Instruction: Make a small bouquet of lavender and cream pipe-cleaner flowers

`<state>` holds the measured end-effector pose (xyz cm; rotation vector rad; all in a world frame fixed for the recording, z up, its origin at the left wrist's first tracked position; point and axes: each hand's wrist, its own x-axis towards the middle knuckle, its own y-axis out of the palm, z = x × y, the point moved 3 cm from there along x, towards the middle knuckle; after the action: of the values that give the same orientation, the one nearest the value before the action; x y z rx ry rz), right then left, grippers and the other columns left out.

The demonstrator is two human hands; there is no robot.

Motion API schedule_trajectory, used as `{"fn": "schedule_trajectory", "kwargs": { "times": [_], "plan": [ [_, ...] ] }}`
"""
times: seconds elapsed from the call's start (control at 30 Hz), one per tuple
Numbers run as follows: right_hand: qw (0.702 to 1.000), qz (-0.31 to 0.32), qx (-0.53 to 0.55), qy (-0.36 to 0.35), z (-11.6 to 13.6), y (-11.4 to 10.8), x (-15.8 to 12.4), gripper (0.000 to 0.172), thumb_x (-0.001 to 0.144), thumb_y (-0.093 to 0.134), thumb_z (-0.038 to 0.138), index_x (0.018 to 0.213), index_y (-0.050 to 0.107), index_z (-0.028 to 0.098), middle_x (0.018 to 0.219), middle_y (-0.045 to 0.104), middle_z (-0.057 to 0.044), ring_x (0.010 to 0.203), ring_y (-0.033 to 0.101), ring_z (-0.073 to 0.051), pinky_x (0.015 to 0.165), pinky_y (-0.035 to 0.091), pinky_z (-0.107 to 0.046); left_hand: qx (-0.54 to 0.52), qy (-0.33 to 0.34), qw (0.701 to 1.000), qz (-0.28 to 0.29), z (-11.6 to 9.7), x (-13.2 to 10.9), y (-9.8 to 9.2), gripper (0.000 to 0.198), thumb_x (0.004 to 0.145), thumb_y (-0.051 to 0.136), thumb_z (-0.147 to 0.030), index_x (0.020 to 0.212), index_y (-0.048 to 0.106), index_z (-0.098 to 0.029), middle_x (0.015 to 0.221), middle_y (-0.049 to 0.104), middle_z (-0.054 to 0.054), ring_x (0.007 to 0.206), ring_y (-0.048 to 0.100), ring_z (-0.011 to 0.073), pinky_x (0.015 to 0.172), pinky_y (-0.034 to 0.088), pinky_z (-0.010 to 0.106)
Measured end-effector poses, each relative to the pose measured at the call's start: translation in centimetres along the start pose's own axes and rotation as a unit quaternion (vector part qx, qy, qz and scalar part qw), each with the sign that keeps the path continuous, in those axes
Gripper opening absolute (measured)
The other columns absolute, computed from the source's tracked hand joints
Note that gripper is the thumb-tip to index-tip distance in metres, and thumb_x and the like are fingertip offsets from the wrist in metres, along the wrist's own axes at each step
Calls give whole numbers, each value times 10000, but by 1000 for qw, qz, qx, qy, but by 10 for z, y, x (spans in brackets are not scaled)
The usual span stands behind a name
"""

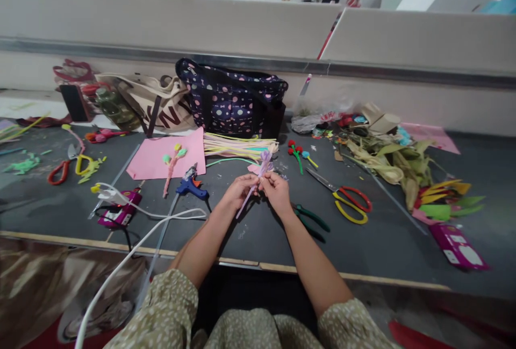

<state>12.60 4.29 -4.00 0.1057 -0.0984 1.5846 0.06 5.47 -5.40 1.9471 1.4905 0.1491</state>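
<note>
Above the middle of the dark table, my left hand point(242, 187) is closed around the stem of a light purple pipe-cleaner flower point(265, 158). My right hand point(276, 189) pinches the same flower just below its looped head. The stem slants down to the left and sticks out under my left fingers. Green-handled pliers point(310, 219) lie partly behind my right forearm. Left of my hands rests a blue glue gun point(192, 185). A bundle of pale pipe cleaners point(237, 146) lies beyond the flower, and small red pom-pom stems point(296, 154) are to its right.
Scissors with red and yellow handles point(349, 202) lie to the right, near dried husks point(387, 163). A pink sheet point(141, 163) carries a pom-pom twig point(169, 169). A white cable point(133, 249) crosses the table edge. A dark patterned bag point(229, 101) stands behind.
</note>
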Motion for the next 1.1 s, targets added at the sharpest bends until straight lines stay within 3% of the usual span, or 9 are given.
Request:
{"fn": "schedule_trajectory", "kwargs": {
  "times": [0.23, 0.43, 0.53, 0.67, 0.73, 0.8, 0.87, 0.9, 1.1],
  "plan": [
    [998, 5, 65, 27, 3, 3, -1, 203, 772, 647, 375, 783, 595, 180, 548, 588, 46, 425, 473, -78, 458, 423, -213, -86, -83, 992, 33, 8, 4, -3, 160, 732, 731, -197, 719, 599, -107, 578, 560, 18, 479, 493, 69, 483, 419, 184],
    [996, -18, 70, 50, 0, 2, 0, 218, 730, 674, 380, 781, 600, 181, 543, 585, 50, 466, 555, -107, 502, 485, -237, -106, -124, 985, 64, 13, 1, -1, 218, 720, 758, -232, 706, 580, -107, 571, 510, -2, 472, 447, 57, 469, 379, 181],
    [997, -32, 52, 48, 0, -1, 1, 211, 744, 654, 375, 796, 596, 179, 540, 578, 50, 463, 541, -105, 477, 450, -225, -37, -61, 997, 40, 12, 2, 1, 292, 689, 792, -318, 725, 590, -111, 632, 565, 17, 501, 481, 65, 496, 405, 196],
    [997, -61, 13, 38, -2, -7, 3, 208, 758, 641, 371, 792, 599, 171, 523, 548, 56, 444, 469, -86, 451, 384, -208, 131, 104, 985, -33, 3, -2, 3, 306, 689, 772, -340, 843, 604, -136, 707, 593, 6, 563, 524, 93, 564, 452, 231],
    [996, -79, 11, 42, -5, -9, 4, 217, 757, 641, 382, 786, 595, 171, 512, 531, 62, 428, 430, -76, 434, 346, -201, 260, 210, 938, -93, -3, -8, 4, 297, 707, 743, -295, 937, 611, -161, 780, 608, 4, 614, 542, 102, 609, 460, 236],
    [994, -89, 22, 57, -8, -10, 4, 235, 753, 643, 400, 786, 591, 173, 497, 512, 71, 405, 392, -68, 412, 306, -197, 396, 300, 857, -135, -8, -16, 9, 272, 751, 695, -260, 1002, 618, -189, 908, 626, 23, 692, 564, 111, 676, 462, 242],
    [993, -91, 31, 69, -10, -9, 3, 253, 752, 643, 419, 781, 589, 173, 484, 499, 76, 386, 364, -62, 394, 273, -194, 489, 340, 793, -127, -9, -23, 16, 192, 804, 637, -247, 992, 632, -209, 961, 625, 42, 774, 579, 135, 739, 451, 254],
    [993, -90, 32, 71, -9, -8, 3, 260, 753, 642, 427, 778, 590, 173, 483, 496, 77, 381, 355, -59, 390, 264, -193, 512, 343, 779, -115, -9, -26, 19, 139, 819, 623, -251, 952, 642, -214, 931, 620, 47, 821, 579, 155, 758, 441, 255],
    [995, -85, -2, 61, -2, -2, -2, 240, 760, 646, 407, 775, 604, 171, 500, 516, 64, 409, 400, -72, 426, 325, -205, 437, 310, 833, -135, -12, -33, 22, 72, 812, 656, -285, 782, 669, -221, 820, 582, 67, 828, 534, 192, 764, 388, 239]
  ]
}}
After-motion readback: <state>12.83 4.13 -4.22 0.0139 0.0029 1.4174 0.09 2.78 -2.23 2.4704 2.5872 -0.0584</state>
